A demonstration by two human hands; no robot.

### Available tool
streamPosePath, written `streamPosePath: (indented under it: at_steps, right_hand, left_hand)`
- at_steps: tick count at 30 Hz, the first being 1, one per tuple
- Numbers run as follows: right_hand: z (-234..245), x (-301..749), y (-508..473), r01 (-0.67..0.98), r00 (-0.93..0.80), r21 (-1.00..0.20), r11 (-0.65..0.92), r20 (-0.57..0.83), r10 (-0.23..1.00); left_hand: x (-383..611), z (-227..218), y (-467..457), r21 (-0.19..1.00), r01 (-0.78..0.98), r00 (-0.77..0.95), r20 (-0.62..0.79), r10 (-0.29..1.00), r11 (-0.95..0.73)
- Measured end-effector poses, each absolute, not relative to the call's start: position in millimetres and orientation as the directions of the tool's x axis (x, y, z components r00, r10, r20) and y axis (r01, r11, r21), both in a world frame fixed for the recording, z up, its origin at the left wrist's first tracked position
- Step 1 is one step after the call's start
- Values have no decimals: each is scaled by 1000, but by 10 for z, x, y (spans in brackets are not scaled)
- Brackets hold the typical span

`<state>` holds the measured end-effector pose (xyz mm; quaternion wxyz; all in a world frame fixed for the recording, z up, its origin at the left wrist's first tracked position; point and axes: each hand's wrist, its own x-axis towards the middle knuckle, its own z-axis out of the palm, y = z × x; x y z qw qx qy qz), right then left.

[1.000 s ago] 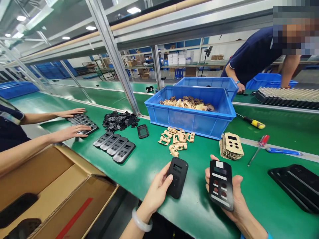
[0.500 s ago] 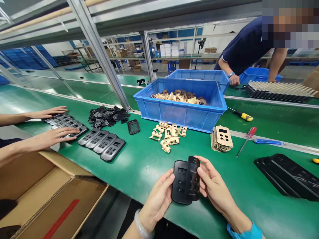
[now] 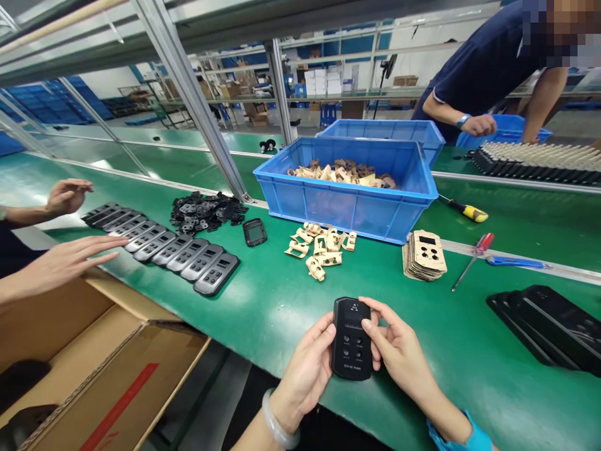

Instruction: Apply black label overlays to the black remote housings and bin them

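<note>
Over the near edge of the workbench, my left hand (image 3: pixel 307 363) grips the left edge of a black plastic casing (image 3: pixel 339 369), thumb on its rim. A black printed face panel (image 3: pixel 352 344) with several round holes lies over the casing's front, covering most of it. At the right edge, my right hand (image 3: pixel 397 344) pinches panel and casing, thumb and fingertips near the upper corner. Whether the panel is stuck down flat I cannot tell. Beyond the hands lie several curled tan backing sheets (image 3: pixel 323 250). To the right is a stack of flat tan sheets (image 3: pixel 424 255).
A blue bin (image 3: pixel 345 203) holds more curled sheets. Black casings (image 3: pixel 216 274) stand in a row beside a co-worker's hands (image 3: pixel 70 263). Black small parts (image 3: pixel 206 213), a screwdriver (image 3: pixel 473 262), a blue cutter (image 3: pixel 516 262) and black panels (image 3: pixel 554 326) lie about. Another person (image 3: pixel 479 69) leans in behind.
The face panel, bent and held partly off the casing before, now lies across its front. The co-worker's hands at left have lifted off the row of casings.
</note>
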<state>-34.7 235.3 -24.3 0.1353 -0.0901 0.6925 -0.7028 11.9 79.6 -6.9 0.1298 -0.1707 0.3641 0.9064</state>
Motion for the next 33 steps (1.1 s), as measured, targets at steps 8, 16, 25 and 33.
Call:
streamPosePath:
  at_steps: [8,16,25,33]
  right_hand:
    - [-310,-329,2338,41,-963,-999,-4,-38,-268]
    - [-310,-365,2350,57,-966,-995,80,-76,-248]
    - [-316,-370,2388,67,-935,-981,181,-125,-331]
    - [-293,-356,2335,81,-951,-990,119,-112,-287]
  left_hand:
    - [164,-114,854,675,-341,-916,-396,69,-654]
    - [192,-201,862,779,-288,-947,-320,41,-557]
    - [177,-171,811,846,-340,-940,-297,167,-410]
    - [156,-209,795,943,-244,-970,-237,59,-228]
